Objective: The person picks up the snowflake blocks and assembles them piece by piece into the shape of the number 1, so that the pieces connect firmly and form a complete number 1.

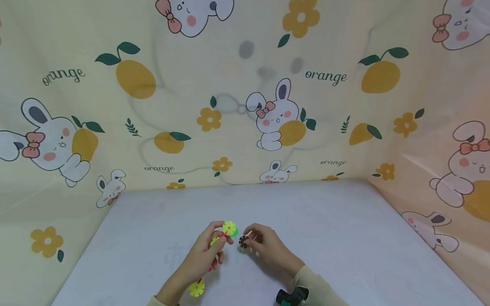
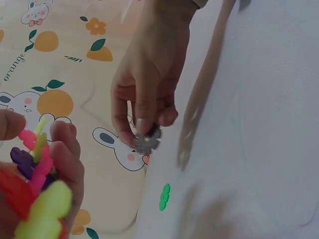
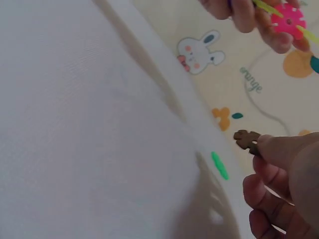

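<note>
My left hand (image 1: 203,253) grips a chain of interlocking snowflake discs (image 1: 197,289). Yellow, pink, red and purple discs show in the left wrist view, where the chain (image 2: 42,214) is partly cut off. Part of it is covered by the fingers. To the right, my right hand (image 1: 269,246) pinches one dark brown snowflake disc (image 1: 243,242) between thumb and fingers. A small gap separates this disc from the chain. In the right wrist view the brown disc (image 3: 246,141) sticks out past the thumb tip. A green snowflake disc (image 2: 164,197) lies on the table.
The white tabletop (image 1: 337,229) spreads around both hands. A cloth (image 1: 229,76) printed with rabbits and oranges hangs behind it and along both sides. A black device (image 1: 292,296) is on the right wrist.
</note>
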A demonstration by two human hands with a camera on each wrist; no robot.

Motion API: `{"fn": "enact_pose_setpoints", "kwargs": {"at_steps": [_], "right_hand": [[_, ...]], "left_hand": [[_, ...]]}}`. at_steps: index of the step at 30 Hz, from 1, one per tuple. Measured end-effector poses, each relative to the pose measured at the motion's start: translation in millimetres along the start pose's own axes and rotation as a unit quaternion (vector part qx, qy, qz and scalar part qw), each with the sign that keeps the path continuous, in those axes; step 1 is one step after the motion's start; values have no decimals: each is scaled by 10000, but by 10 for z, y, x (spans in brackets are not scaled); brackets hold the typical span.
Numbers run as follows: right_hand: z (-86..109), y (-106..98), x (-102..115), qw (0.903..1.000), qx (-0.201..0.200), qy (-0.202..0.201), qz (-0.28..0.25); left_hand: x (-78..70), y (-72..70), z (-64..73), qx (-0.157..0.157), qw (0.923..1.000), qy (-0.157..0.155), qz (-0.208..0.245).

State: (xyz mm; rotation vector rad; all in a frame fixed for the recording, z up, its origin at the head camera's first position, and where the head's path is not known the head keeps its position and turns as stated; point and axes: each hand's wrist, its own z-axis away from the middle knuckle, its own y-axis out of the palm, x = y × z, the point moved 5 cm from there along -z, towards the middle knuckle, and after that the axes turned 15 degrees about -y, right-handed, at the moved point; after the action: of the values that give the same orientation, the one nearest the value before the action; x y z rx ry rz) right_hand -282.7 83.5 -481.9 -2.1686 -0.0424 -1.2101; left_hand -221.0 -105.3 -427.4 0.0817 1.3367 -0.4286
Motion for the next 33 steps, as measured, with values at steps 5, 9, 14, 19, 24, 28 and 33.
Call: {"fn": "enact_pose_setpoints", "kwargs": {"at_steps": [5,9,14,19,24,28,33], "right_hand": [[-15,-115,58,9983,-361,-294,-341],[-5,-192,115,9962,-557,-210,-643],[20,-273,230,9933,-760,-228,-841],[54,-346,333,9900,-926,-277,-1026],[65,-384,401,9863,-1031,-394,-1224],[66,-390,456,9852,-1061,-499,-1254],[67,-383,551,9836,-1136,-651,-1238]], "left_hand": [[1,11,-4,-12,10000,35,49],[0,15,-7,11,10000,52,40],[-9,16,-5,3,10000,56,-20],[-15,15,-1,2,10000,-14,-27],[0,21,-1,20,9999,-16,-130],[5,44,4,91,9996,-1,-262],[0,63,9,65,9990,-98,-440]]}}
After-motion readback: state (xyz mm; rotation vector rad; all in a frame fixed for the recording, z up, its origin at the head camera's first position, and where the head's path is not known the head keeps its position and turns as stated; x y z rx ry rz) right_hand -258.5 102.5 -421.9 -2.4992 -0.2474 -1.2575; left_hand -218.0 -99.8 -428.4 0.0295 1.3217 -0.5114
